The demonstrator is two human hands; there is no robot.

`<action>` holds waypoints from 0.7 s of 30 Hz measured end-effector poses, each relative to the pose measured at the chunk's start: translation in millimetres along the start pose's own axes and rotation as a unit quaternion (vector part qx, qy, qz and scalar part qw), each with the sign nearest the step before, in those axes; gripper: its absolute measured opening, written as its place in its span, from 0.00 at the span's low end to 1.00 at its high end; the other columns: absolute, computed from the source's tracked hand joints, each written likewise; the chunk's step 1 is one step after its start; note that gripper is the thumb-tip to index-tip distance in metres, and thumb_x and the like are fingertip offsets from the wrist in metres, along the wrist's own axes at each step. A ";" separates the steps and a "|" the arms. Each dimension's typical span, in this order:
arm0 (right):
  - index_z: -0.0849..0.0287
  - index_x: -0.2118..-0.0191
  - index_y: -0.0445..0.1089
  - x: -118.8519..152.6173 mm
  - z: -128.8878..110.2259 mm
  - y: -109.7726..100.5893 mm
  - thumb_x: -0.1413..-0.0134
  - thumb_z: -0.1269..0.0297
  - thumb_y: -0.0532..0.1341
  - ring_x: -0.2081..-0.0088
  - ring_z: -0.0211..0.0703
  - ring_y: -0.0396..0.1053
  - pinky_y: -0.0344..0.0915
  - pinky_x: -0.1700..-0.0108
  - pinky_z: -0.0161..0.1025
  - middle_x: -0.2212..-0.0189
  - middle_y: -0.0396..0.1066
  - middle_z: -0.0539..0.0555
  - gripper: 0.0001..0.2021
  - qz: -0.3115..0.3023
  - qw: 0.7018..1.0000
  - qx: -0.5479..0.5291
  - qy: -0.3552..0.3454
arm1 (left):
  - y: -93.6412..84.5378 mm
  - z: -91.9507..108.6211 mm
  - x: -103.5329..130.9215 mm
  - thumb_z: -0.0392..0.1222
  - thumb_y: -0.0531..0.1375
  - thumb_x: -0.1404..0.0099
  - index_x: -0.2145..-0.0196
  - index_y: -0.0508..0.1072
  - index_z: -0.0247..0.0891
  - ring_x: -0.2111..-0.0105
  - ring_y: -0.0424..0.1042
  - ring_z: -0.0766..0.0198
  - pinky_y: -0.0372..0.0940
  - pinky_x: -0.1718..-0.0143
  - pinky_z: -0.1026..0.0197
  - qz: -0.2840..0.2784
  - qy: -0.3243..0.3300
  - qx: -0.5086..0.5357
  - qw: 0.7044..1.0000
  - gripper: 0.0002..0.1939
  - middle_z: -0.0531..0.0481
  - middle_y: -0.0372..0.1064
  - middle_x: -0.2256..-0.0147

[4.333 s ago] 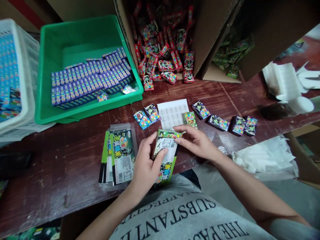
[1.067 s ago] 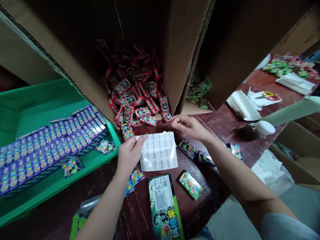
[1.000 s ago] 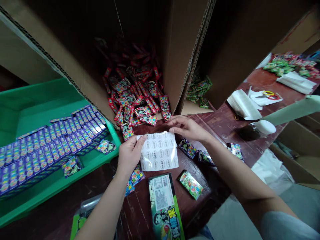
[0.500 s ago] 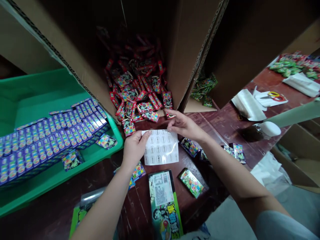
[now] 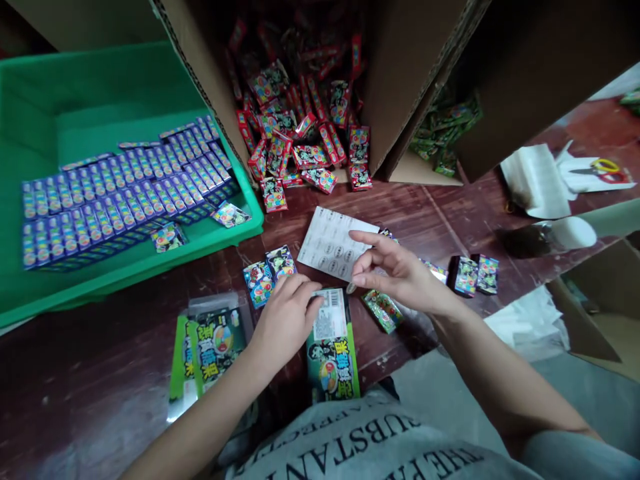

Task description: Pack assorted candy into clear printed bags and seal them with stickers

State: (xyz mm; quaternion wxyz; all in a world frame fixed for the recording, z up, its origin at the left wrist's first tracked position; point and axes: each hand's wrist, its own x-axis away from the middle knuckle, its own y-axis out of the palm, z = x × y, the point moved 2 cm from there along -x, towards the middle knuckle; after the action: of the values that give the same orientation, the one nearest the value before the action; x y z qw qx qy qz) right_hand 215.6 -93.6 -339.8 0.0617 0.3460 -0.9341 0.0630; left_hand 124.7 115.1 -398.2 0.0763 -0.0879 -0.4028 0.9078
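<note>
At the near edge of the surface (image 5: pixel 100 373), a long green box (image 5: pixel 333 357) lies label up, its lower end hidden by the shirt (image 5: pixel 360 437); the left hand (image 5: pixel 287 319) curls over its upper corner, whether gripping I cannot tell; the right hand (image 5: pixel 400 277) pinches a small, blurred sticker (image 5: pixel 351 288); beyond, its fingers partly cover the sticker sheet (image 5: pixel 327 243); farther, red packets (image 5: pixel 310 157) fade into shadow.
</note>
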 end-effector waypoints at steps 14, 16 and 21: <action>0.50 0.25 0.39 22.9 10.4 48.3 0.39 0.69 0.64 0.59 0.45 0.70 0.67 0.53 0.46 0.59 0.74 0.53 0.44 -0.023 0.966 0.249 -0.058 | -8.9 15.0 23.6 0.46 0.63 0.35 0.60 0.78 0.41 0.70 0.74 0.62 0.67 0.67 0.59 -0.035 -0.183 0.301 0.935 0.09 0.50 0.79 0.66; 0.45 0.25 0.37 32.1 9.2 52.7 0.36 0.68 0.62 0.55 0.49 0.68 0.63 0.48 0.51 0.56 0.75 0.53 0.43 0.018 0.924 0.360 -0.129 | -11.1 16.0 25.9 0.46 0.63 0.35 0.61 0.78 0.40 0.69 0.75 0.62 0.68 0.66 0.59 -0.036 -0.187 0.314 0.930 0.09 0.49 0.79 0.65; 0.40 0.25 0.25 49.1 11.8 59.6 0.30 0.69 0.57 0.55 0.48 0.67 0.53 0.42 0.54 0.57 0.78 0.47 0.43 0.015 0.874 0.452 -0.177 | -15.7 19.4 29.6 0.45 0.62 0.34 0.60 0.77 0.38 0.66 0.75 0.62 0.68 0.64 0.59 -0.090 -0.177 0.331 0.922 0.09 0.48 0.79 0.64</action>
State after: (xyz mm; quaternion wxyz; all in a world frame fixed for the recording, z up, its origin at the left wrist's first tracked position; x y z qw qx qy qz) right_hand 138.7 -81.9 -348.1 -0.2684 0.3277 -0.8041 0.4172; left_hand 92.6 117.8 -376.6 0.1094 0.1413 -0.0926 0.9795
